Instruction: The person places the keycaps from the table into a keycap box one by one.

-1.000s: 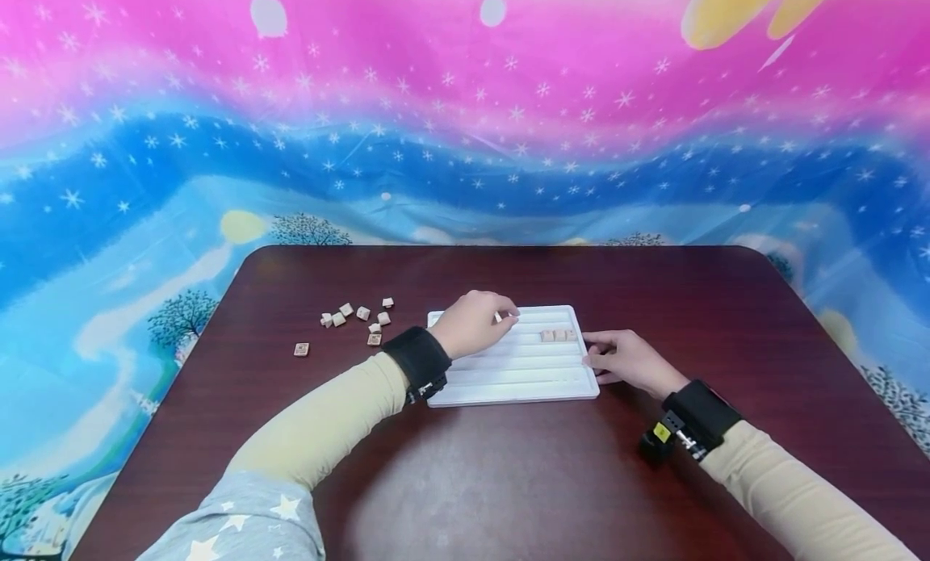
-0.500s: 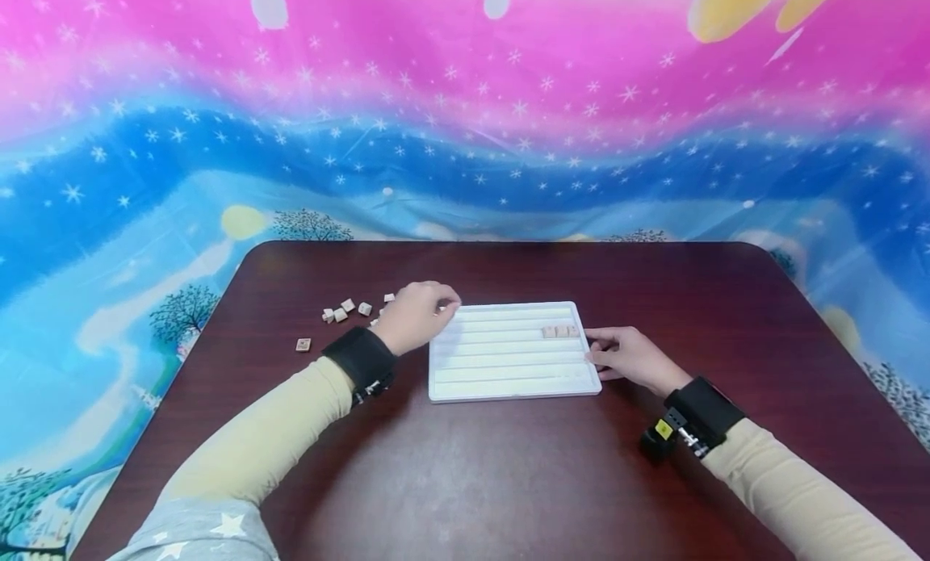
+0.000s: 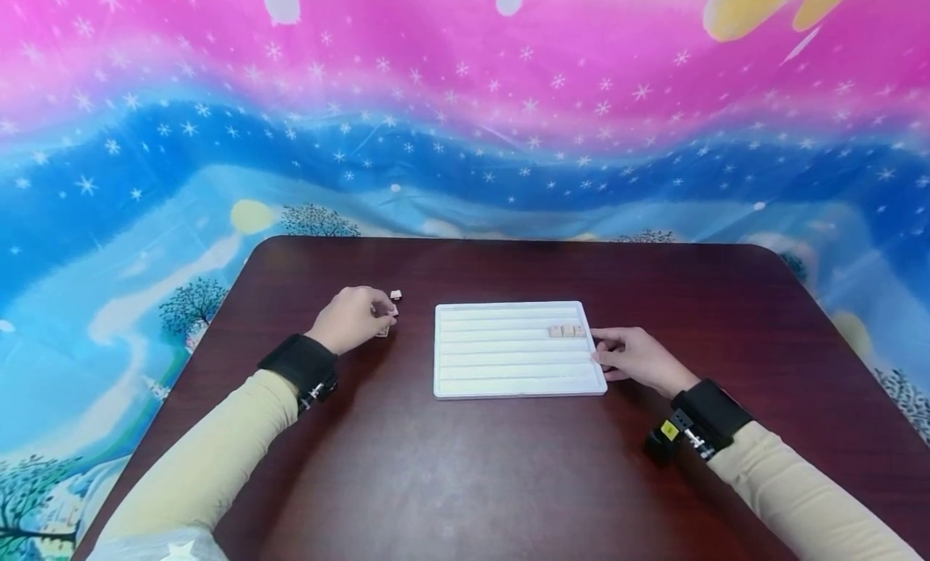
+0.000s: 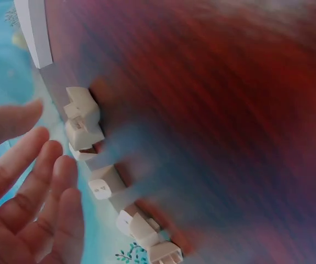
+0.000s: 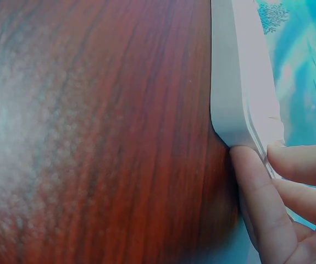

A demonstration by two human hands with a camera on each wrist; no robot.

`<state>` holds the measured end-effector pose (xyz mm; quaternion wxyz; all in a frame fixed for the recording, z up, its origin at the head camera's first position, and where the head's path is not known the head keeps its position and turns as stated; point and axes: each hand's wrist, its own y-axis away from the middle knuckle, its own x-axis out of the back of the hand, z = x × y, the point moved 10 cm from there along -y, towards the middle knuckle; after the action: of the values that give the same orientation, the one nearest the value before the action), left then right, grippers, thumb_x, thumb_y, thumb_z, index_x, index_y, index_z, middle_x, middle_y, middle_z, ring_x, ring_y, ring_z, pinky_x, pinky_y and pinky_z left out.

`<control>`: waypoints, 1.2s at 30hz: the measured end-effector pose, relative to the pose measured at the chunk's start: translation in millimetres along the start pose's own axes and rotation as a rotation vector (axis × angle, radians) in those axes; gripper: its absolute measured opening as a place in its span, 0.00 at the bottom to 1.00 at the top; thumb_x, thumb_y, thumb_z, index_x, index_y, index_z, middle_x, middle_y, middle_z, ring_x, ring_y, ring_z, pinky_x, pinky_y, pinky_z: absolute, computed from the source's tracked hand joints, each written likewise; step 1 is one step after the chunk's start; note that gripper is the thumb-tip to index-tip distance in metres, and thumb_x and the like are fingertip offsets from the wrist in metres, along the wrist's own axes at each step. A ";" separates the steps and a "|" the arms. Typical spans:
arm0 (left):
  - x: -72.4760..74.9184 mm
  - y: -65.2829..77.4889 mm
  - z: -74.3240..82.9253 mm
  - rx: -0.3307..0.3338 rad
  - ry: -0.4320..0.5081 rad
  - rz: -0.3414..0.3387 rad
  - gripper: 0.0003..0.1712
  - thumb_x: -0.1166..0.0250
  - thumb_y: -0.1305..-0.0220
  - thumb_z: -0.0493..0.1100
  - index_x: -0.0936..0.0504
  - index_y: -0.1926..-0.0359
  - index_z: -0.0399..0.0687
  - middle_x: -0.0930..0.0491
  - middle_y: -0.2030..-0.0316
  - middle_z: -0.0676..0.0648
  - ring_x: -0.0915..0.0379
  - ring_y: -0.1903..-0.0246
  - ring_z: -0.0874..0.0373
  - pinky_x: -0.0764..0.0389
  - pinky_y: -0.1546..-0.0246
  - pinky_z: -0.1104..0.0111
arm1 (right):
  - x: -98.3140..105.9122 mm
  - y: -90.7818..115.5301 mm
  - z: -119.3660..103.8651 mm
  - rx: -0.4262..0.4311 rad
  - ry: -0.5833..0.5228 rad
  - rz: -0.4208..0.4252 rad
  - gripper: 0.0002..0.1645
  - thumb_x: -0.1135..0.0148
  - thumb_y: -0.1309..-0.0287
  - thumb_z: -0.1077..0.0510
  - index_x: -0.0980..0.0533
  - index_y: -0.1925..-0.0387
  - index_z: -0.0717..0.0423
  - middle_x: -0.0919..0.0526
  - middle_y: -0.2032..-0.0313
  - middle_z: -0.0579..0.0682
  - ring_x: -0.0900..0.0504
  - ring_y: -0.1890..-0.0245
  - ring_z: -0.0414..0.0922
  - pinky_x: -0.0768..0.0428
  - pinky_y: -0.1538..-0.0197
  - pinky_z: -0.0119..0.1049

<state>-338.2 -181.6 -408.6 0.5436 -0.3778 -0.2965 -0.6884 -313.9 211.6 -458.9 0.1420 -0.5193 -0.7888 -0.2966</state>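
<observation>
My left hand (image 3: 350,319) is over a group of beige keycaps (image 4: 83,113) left of the white ridged tray (image 3: 508,359). In the left wrist view its fingers are spread and bent slightly, with nothing between thumb and fingertips, close beside the keycaps. From the head view the hand covers most of that group; one keycap (image 3: 395,295) shows just beyond its fingertips. My right hand (image 3: 639,359) holds the tray at its right edge, thumb and fingers against the side wall and rim (image 5: 229,82). Three keycaps (image 3: 566,332) sit side by side in a row near that edge.
A dark reddish-brown table (image 3: 501,472) carries everything. Behind it hangs a pink and blue patterned cloth (image 3: 465,109). Black bands with small cameras are on both wrists, the right one's camera (image 3: 661,444) hanging low near the table.
My left hand has moved left from over the tray to the loose keycaps, covering most of them. The right hand stays at the tray's edge, and the three keycaps stay in their row.
</observation>
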 end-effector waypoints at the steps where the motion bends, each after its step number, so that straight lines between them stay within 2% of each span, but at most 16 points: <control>1: -0.5 1.6 -0.9 -0.004 -0.017 -0.009 0.09 0.28 0.36 0.38 0.11 0.57 0.40 0.14 0.65 0.48 0.18 0.69 0.58 0.18 0.63 0.60 | 0.2 -0.1 -0.2 0.001 0.001 0.000 0.35 0.40 0.29 0.67 0.40 0.27 0.73 0.22 0.54 0.63 0.18 0.60 0.50 0.14 0.56 0.41; 5: -2.5 7.0 0.6 -0.043 -0.086 -0.016 0.09 0.25 0.41 0.37 0.10 0.58 0.41 0.18 0.61 0.46 0.21 0.62 0.52 0.19 0.59 0.57 | 0.1 -0.3 -1.0 0.007 -0.005 -0.004 0.35 0.40 0.29 0.67 0.40 0.27 0.74 0.23 0.54 0.63 0.17 0.60 0.49 0.14 0.56 0.40; 7: -3.3 7.9 2.2 -0.052 -0.098 -0.016 0.09 0.25 0.41 0.36 0.10 0.58 0.42 0.20 0.61 0.45 0.22 0.62 0.52 0.19 0.59 0.57 | 0.1 -0.4 -1.5 0.009 -0.010 -0.004 0.34 0.40 0.29 0.67 0.40 0.27 0.74 0.23 0.53 0.64 0.17 0.60 0.49 0.14 0.56 0.40; 14: -1.7 5.0 0.4 -0.043 -0.086 0.016 0.08 0.27 0.37 0.38 0.11 0.57 0.39 0.19 0.62 0.44 0.21 0.62 0.51 0.19 0.60 0.57 | -0.6 0.1 -0.8 -0.009 -0.006 0.008 0.34 0.39 0.29 0.67 0.39 0.27 0.73 0.23 0.53 0.63 0.18 0.60 0.50 0.14 0.56 0.41; 21: -2.7 -0.5 -6.7 -0.002 -0.058 -0.006 0.11 0.38 0.36 0.30 0.12 0.56 0.35 0.18 0.59 0.40 0.21 0.61 0.49 0.20 0.59 0.57 | 0.3 -0.1 -0.5 -0.011 -0.002 0.013 0.34 0.39 0.30 0.67 0.38 0.27 0.73 0.23 0.54 0.63 0.18 0.60 0.50 0.14 0.56 0.41; 28: 0.7 -3.9 -4.9 -0.020 -0.058 0.013 0.07 0.35 0.36 0.28 0.11 0.59 0.36 0.15 0.60 0.40 0.17 0.57 0.46 0.18 0.55 0.55 | 0.6 0.0 -1.2 -0.003 -0.010 0.010 0.34 0.39 0.30 0.67 0.38 0.28 0.73 0.23 0.54 0.63 0.18 0.60 0.50 0.14 0.56 0.41; 36: 12.1 -3.4 0.8 -0.030 -0.040 0.072 0.05 0.34 0.36 0.30 0.12 0.62 0.37 0.14 0.64 0.43 0.18 0.62 0.48 0.18 0.59 0.54 | 1.1 0.1 0.8 -0.010 -0.016 0.015 0.34 0.38 0.30 0.67 0.38 0.28 0.73 0.23 0.54 0.63 0.18 0.60 0.50 0.14 0.57 0.41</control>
<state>-342.8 -186.5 -398.0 0.5562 -0.4101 -0.2834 -0.6649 -314.2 212.9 -458.9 0.1356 -0.5281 -0.7846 -0.2953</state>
